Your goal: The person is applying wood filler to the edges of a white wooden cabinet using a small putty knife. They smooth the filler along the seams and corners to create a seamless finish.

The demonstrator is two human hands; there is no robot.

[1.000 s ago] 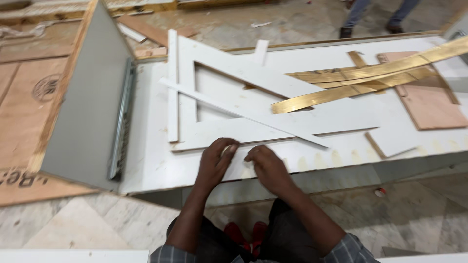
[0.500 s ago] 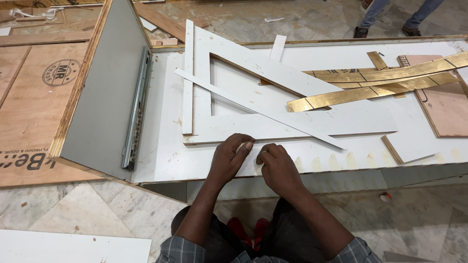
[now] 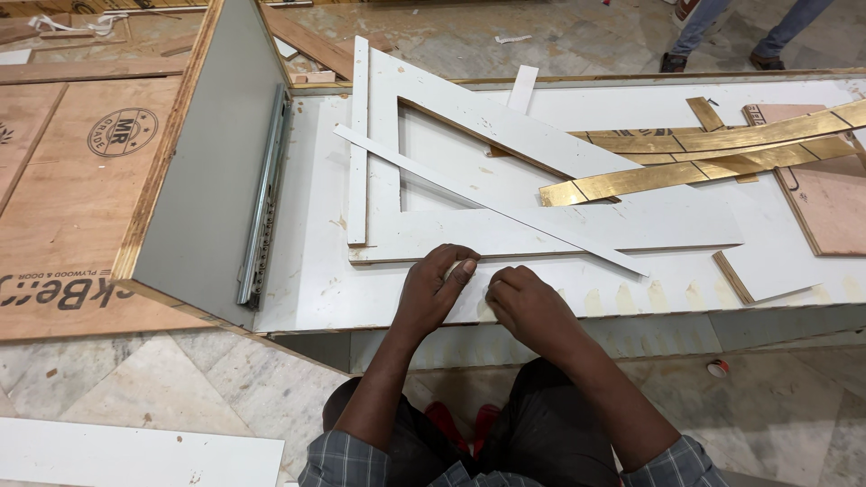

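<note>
Marble floor of grey and white tiles [image 3: 207, 388] all around, with brown plywood sheets [image 3: 63, 180] lying flat on the far left. Across the middle, a long white flat board [image 3: 307, 280], low to the floor. On its left end, a grey upright panel with a wooden edge [image 3: 203, 153] and a shiny metal drawer slide [image 3: 262, 194] along its bottom. On top of the board, a big white cut-out frame shaped like a triangle [image 3: 541, 225], with a thin white strip [image 3: 487, 200] lying slantwise over it. To the right, long gold shiny strips [image 3: 713, 158], crossed over each other, next to a small brown wooden piece [image 3: 834, 207].

Near the front edge of the board, two bare hands side by side. Left hand [image 3: 437, 289] curled, fingers bent together, thumb and fingertips pressed on the board just under the frame's lower edge. Right hand [image 3: 528, 302] curled into a loose fist, touching the board close beside it. Hard to tell if anything small sits inside either hand.

Far back, another person's legs and dark shoes [image 3: 713, 41].
</note>
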